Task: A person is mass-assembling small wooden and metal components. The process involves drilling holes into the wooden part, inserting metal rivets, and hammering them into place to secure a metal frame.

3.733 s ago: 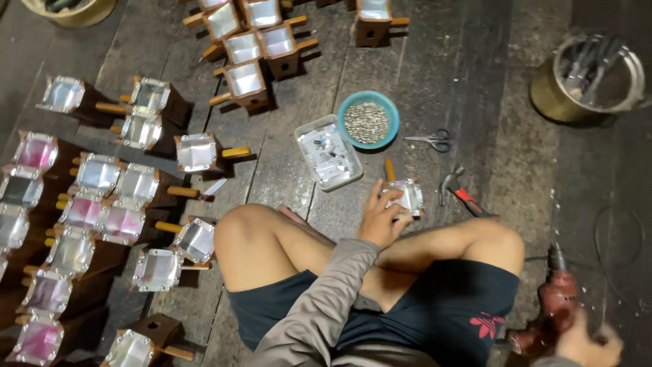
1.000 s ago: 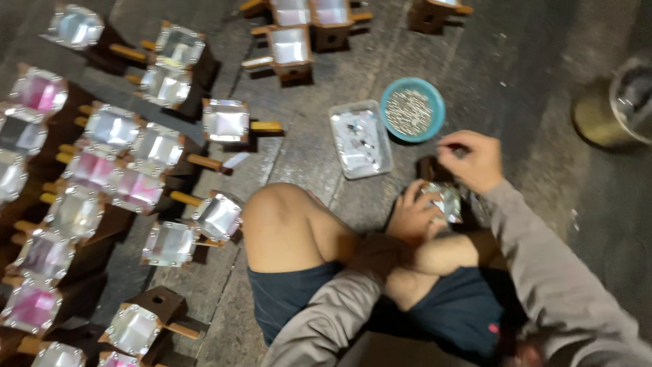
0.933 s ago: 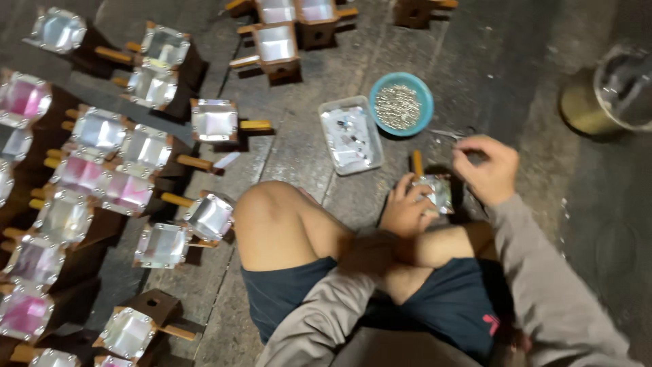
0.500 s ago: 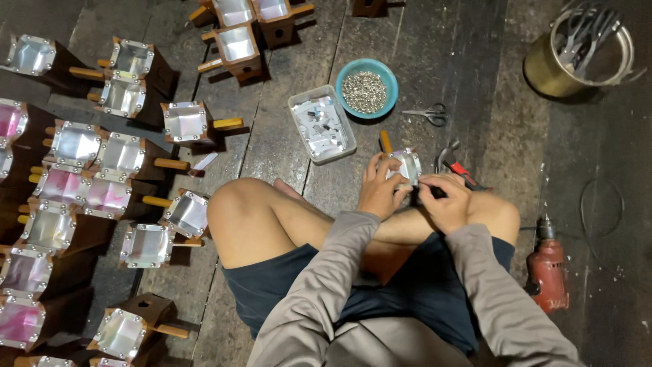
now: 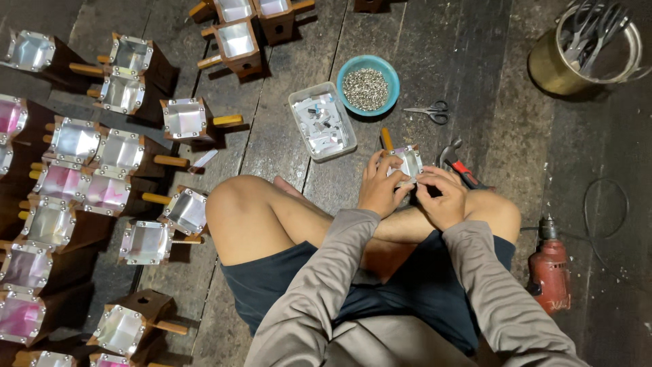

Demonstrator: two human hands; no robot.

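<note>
Nearest to me: grey sleeves, dark shorts, legs crossed on the plank floor (image 5: 285,136). A red power drill (image 5: 549,272) lies beside my right thigh, untouched.

Just past the knees, both hands meet on one small wooden box with a foil-lined mouth (image 5: 409,162), its peg handle pointing away. My left hand (image 5: 377,187) wraps its near-left side, fingers curled around it. My right hand (image 5: 441,197) has its fingertips pinched at the foil rim on the right edge; I cannot tell whether they hold anything small there.

Touching-close behind: a red-handled tool (image 5: 462,170), partly hidden by my right hand. Further out, a clear plastic tray of foil pieces (image 5: 321,122), a teal bowl of small metal fasteners (image 5: 367,87), scissors (image 5: 428,111).

Far right: a brass-coloured can of tools (image 5: 584,47).

Progress, as I judge it: many finished-looking foil-lined boxes (image 5: 102,156) crowd the left and a few stand at the top; the bowl is well stocked, so more work likely remains.
</note>
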